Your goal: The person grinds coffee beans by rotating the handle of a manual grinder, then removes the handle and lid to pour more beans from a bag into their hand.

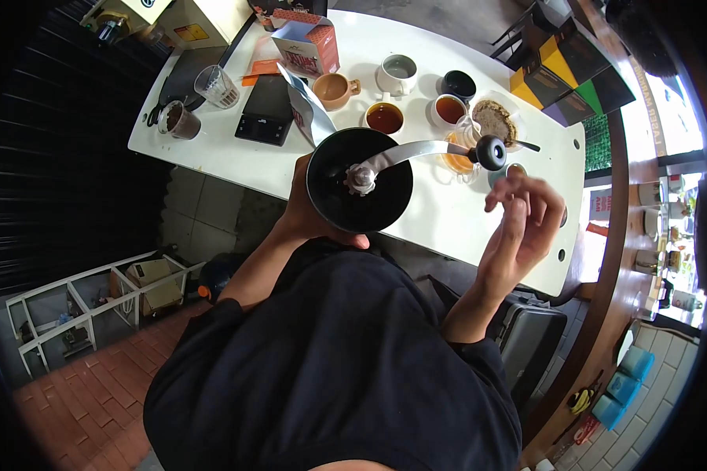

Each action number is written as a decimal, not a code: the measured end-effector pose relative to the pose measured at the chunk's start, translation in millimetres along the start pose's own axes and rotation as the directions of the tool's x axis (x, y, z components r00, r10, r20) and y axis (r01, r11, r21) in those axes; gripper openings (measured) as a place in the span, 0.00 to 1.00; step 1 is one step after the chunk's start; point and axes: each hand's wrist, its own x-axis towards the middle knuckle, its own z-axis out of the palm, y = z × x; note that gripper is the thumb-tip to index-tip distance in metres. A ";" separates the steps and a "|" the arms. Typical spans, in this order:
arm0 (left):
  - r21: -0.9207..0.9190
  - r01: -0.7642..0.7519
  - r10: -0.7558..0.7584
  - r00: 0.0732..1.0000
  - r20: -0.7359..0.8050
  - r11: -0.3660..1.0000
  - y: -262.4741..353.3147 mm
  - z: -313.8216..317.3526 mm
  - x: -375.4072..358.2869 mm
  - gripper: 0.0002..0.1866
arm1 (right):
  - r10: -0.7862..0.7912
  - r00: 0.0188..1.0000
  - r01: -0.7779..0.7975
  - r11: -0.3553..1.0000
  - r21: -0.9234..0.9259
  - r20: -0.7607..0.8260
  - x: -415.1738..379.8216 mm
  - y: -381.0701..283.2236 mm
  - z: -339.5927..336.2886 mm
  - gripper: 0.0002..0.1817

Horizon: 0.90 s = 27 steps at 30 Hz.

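A grinder (381,206) is held by the left hand (303,213) at the bench's (440,224) near edge; the right hand (530,224) is held half-open (nothing gripped) near the knob (491,153). With one-handed support, the grinder could be twisted loose by hard cranking.

This looks like a café or coffee shop workspace: cups of dark coffee (384,119) and a black digital scale (261,129) sit on the white bench (275,174) beyond the left hand (322,220). Well to the right of the right hand (526,228), shelves of jars (650,221) line a bright window marked with lettering (648,102).
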 end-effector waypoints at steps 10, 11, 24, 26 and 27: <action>0.036 0.009 -0.007 0.998 -0.064 0.999 -56.0 9.1 -32.2 0.70 | -0.308 0.850 0.503 0.718 -0.481 0.428 -3.2 -10.8 5.5 0.25; -0.424 0.111 -0.137 0.990 -0.032 0.899 -49.4 15.4 -23.1 0.70 | -0.305 0.912 0.397 0.830 -0.393 0.276 2.6 -2.0 11.9 0.26; -0.462 0.151 -0.216 0.972 -0.090 0.874 -24.4 16.7 -24.7 0.65 | -0.101 0.845 0.273 0.926 -0.261 0.525 26.5 3.1 18.9 0.02; -0.439 0.213 -0.270 0.960 -0.070 0.873 -11.5 11.3 -21.4 0.62 | -0.135 0.831 0.358 0.872 -0.333 0.540 30.8 5.2 18.6 0.03; -0.441 0.214 -0.272 0.959 -0.073 0.872 -12.9 9.6 -22.6 0.62 | -0.124 0.821 0.367 0.863 -0.348 0.558 33.4 6.2 17.4 0.05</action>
